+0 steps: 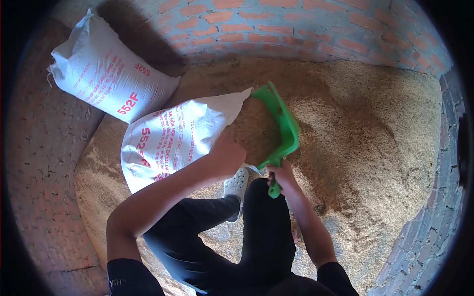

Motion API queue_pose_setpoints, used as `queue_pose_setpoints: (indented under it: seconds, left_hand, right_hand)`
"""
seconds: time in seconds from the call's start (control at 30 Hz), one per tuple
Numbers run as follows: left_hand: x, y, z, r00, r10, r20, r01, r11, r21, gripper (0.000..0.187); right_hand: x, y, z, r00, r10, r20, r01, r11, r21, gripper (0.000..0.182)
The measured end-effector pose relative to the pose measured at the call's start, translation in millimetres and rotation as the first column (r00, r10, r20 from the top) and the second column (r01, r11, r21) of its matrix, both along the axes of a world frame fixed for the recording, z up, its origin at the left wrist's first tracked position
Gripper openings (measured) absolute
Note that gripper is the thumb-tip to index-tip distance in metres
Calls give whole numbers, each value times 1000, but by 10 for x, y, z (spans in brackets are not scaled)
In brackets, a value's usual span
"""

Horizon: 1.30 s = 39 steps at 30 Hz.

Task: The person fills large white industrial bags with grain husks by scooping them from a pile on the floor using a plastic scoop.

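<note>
My right hand [282,176] is closed round the short handle of a green plastic dustpan [285,123], which is tilted at the mouth of a white woven sack [197,121]. Brown, loose husk-like material [254,130] lies between the pan and the sack's opening; whether it is sliding in cannot be told. My left hand [229,155] is a fist at the near edge of the sack's mouth, gripping the rim. The sack lies tilted, printed in red with "552F", its mouth facing right.
A second, full white sack [113,69] with tied corners stands at the back left. A broad heap of the loose husk [365,148] covers the floor to the right. Brick walls [296,29] enclose the space. My shoe [236,190] is beside the sack.
</note>
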<state>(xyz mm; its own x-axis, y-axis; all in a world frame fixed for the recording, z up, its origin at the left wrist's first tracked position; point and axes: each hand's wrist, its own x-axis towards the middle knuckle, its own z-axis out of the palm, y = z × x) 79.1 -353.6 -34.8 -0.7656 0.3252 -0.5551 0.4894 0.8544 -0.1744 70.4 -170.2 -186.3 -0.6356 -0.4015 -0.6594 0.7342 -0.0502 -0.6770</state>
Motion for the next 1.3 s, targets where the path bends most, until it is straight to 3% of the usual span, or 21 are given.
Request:
queue_pose_setpoints:
  seconds: [0.1,0.17,0.23,0.27,0.33,0.37,0.4,0.47,0.53,0.63,0.73,0.87,0.97,1.03,1.07,1.1,1.13,1.2,1.23,1.27,1.3]
  left_hand:
    - [29,-52,140,994,98,-46,-93,990,107,27]
    - [86,-119,113,990,88,-110,-74,988,132,28]
    - [109,-139,117,986,105,-128,-89,988,123,12]
    - [97,-137,132,987,148,-64,-141,985,104,14]
    - [79,-184,116,989,145,-39,-140,984,107,20]
    - [79,-175,97,989,150,-5,-148,984,94,26]
    - [70,-113,173,981,196,-13,-194,979,64,25]
    - [108,-129,190,983,174,-65,-165,978,124,25]
    - [80,-159,227,978,156,-139,-129,974,186,25]
    - [38,-228,255,970,201,-138,-162,953,255,24]
    - [11,-321,215,923,231,-308,-107,922,372,25]
    - [-33,-348,298,913,279,-296,-129,888,441,24]
    - [-89,-346,350,901,322,-290,-167,876,453,27]
    - [-118,-356,345,885,299,-356,-128,893,432,30]
    - [-129,-339,355,884,303,-357,-133,893,430,30]
    - [-134,-300,367,880,362,-306,-203,872,446,33]
    - [-121,-284,398,868,424,-257,-280,847,451,36]
    - [-139,-278,413,860,458,-225,-326,832,449,39]
    - [-134,-274,418,855,483,-188,-361,815,452,41]
    - [-134,-263,432,849,489,-200,-363,815,452,43]
    - [-146,-257,438,845,493,-206,-367,816,447,43]
  right_hand:
    - [223,-265,318,968,182,-173,-168,982,91,23]
    - [324,-325,416,868,354,-349,-257,921,294,37]
    - [320,-319,202,698,382,-605,-76,880,468,48]
    - [275,-232,137,702,384,-600,-64,873,484,48]
    - [55,-8,115,486,266,-833,219,885,410,38]
    - [-54,186,-79,513,232,-826,230,890,393,40]
    - [-148,419,-26,677,244,-695,162,871,463,35]
    - [-287,921,146,870,46,-491,167,909,381,27]
    - [-320,1428,280,893,-184,-411,342,871,353,22]
    - [-264,2485,-33,745,-473,-472,640,705,305,25]
    - [-119,3364,-36,520,-643,-562,854,402,329,31]
    - [5,4286,-90,210,-690,-692,977,125,173,16]
    - [-72,4496,-209,244,-493,-835,946,-68,317,15]
    - [-167,4623,-591,377,-437,-816,917,57,394,17]
    - [-202,4631,-803,511,-488,-707,859,269,435,21]
    - [-264,4352,-873,548,-493,-676,835,284,471,24]
    - [-405,4380,-1590,470,121,-875,877,45,478,23]
    - [-411,3435,-1008,598,-292,-746,790,369,489,18]
    - [-421,3235,-1117,580,-324,-747,803,381,458,17]
    - [-393,3010,-1086,615,-398,-680,772,478,419,15]
    - [-412,2991,-1410,662,-255,-704,721,473,507,16]
